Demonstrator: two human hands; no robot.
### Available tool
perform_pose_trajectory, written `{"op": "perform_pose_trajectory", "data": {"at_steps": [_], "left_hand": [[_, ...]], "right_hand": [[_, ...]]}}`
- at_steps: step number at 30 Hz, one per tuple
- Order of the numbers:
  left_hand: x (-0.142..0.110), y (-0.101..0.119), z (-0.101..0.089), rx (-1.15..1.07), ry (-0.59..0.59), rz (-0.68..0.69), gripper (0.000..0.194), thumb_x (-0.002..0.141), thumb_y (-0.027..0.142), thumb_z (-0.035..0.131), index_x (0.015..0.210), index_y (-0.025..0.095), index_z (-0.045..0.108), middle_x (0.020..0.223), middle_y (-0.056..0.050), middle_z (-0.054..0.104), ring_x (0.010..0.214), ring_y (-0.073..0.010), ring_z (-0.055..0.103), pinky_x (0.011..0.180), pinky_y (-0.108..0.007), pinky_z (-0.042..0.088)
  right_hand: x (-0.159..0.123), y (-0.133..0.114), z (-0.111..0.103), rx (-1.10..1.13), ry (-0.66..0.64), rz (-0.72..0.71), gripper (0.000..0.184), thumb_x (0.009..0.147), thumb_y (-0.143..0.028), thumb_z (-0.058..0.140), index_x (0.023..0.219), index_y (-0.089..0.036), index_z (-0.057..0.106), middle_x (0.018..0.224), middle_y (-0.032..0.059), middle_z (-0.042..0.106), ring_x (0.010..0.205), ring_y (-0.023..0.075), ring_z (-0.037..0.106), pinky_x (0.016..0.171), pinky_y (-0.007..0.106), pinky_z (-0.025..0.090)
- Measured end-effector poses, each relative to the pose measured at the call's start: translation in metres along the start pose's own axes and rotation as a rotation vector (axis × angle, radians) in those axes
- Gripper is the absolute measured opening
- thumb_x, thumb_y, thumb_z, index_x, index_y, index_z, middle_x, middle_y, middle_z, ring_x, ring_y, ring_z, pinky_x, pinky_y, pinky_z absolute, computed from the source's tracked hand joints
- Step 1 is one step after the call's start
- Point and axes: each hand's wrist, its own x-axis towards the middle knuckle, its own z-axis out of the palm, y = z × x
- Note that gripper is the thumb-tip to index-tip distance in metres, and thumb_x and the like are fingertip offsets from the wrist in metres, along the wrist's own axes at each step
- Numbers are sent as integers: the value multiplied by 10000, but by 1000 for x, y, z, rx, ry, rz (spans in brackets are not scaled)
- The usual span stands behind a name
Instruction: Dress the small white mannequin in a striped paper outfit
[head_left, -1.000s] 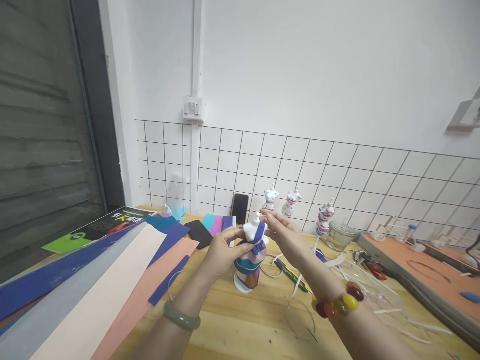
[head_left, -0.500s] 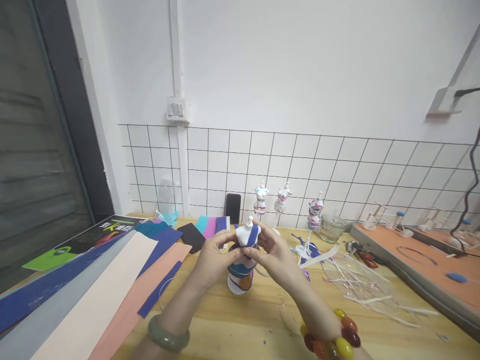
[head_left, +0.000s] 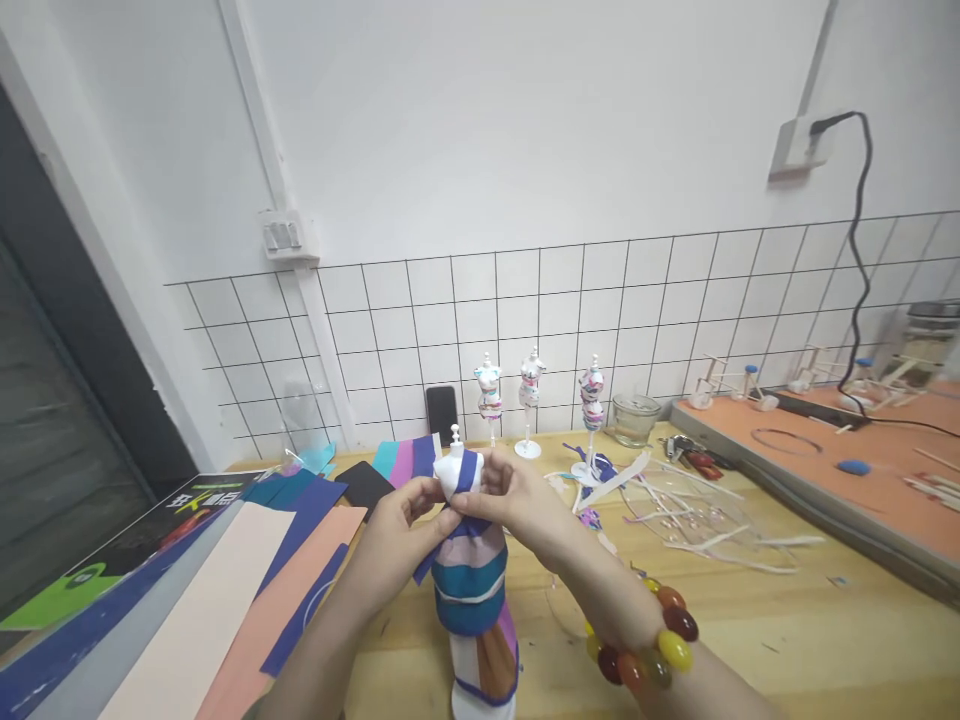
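A small white mannequin [head_left: 453, 468] stands before me, dressed in a layered skirt [head_left: 469, 600] of pink, teal, brown and purple bands. Across its chest runs a blue strip [head_left: 469, 470] from one shoulder down to the waist. My left hand [head_left: 401, 535] closes its thumb and fingers at the waist, on the left side of the strip. On the opposite side, my right hand [head_left: 517, 505] pinches the blue strip at chest and waist height. Part of the waist is hidden behind my fingers.
Several coloured strips [head_left: 202, 590] lie at the left. Three patterned mannequins [head_left: 592, 385], a phone [head_left: 442, 415] and a glass jar [head_left: 634, 420] stand near the wall. Scraps [head_left: 705, 510] lie at the right, beside an orange board [head_left: 817, 450] with small models.
The view has swung to the right and tipped. The dressed mannequin now appears nearer and lower, with more of its skirt in sight. Both hands stay on it.
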Motion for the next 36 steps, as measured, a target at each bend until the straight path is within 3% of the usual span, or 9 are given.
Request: {"op": "perform_pose_trajectory", "data": {"at_steps": [6,10,14,19,25,31,36], "left_hand": [[1,-1,1,-45,-24,-57,245,754,371,689,877,169,627,933,-79,693,931,-236,638,761,-307,499],[-2,2,0,16,-27,-37,186,736,297,703,853,174,628,931,-70,681,955,-243,620,826,-346,480],[-7,7,-2,19,-88,-28,210,720,229,710,918,188,653,1037,-85,681,1049,-259,596,925,-387,445],[-11,13,-6,28,-132,-30,257,738,228,692,994,203,686,1065,-85,689,1030,-264,609,891,-390,472],[-12,15,-9,-23,-137,-54,280,866,353,543,1023,201,719,908,-66,727,877,-229,651,777,-345,509],[-12,12,-8,79,-74,-44,239,799,242,624,1013,236,731,1007,-54,733,988,-249,649,876,-363,497],[-11,13,-6,125,-36,-26,217,808,245,597,968,225,742,953,-48,743,933,-242,665,820,-344,515]], "right_hand": [[3,6,-10,47,-47,40,418,601,-298,823,959,-179,644,948,56,714,907,214,658,862,359,482],[4,7,-21,86,-179,27,477,625,-286,818,1050,-178,632,986,64,704,917,198,651,892,351,462],[5,5,-28,79,-247,12,468,615,-296,827,1031,-187,642,920,44,702,869,181,649,829,305,477],[5,4,-29,39,-253,20,458,611,-306,828,1011,-182,644,856,29,687,791,164,636,761,275,480],[5,9,-28,70,-260,16,487,610,-289,832,1049,-199,641,875,30,696,811,164,642,785,272,473],[4,9,-27,59,-232,30,497,614,-308,826,1060,-192,638,887,43,694,770,166,641,744,281,489],[4,8,-25,77,-237,33,500,620,-287,824,1073,-191,637,923,53,696,802,169,643,745,274,493]]}}
